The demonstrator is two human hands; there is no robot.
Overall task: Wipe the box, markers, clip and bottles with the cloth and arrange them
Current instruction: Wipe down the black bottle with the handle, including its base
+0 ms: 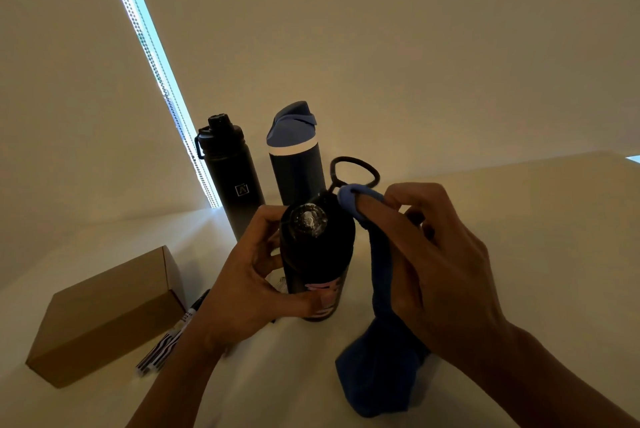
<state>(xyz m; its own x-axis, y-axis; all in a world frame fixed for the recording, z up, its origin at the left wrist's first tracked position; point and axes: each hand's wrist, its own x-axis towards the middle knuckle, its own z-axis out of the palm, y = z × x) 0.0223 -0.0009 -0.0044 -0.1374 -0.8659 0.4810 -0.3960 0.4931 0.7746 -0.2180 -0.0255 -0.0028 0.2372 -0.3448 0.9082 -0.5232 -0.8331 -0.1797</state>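
**Dark bottle (317, 254) held steady while its cap gets the cloth**

Dark bottle first: a black cylinder with a pinkish label low on its side. It stands near the middle of the pale tabletop (519, 206), close in front of the person. The left hand (239, 289) is wrapped round its body, fingers behind and thumb across the label, which I take to be a brace so it cannot twist or tip under rubbing. The right hand (440, 254) grasps the soft blue cloth (381, 375), with one fold pulled over a fingertip and pressed to the shoulder of the cap beside the thin black carry loop (356, 168). A covered fingertip seems the sensible way into that narrow spot. The rest of the cloth hangs down to the table.

Two more bottles stand upright and close together just behind. One is a tall matte black flask (235, 185) with a screw lid and side handle. The other is a navy bottle (296, 168) with a blue spout cap and a white band. They look parked out of the way, either finished or waiting.

Off to the left lies a plain brown cardboard box (104, 317), with a few striped markers (162, 348) tucked against its near end. I see no clip.

As for writing, the black flask carries a small framed mark that looks like a letter A. The pink label is too dim to read, as is the print on the markers.
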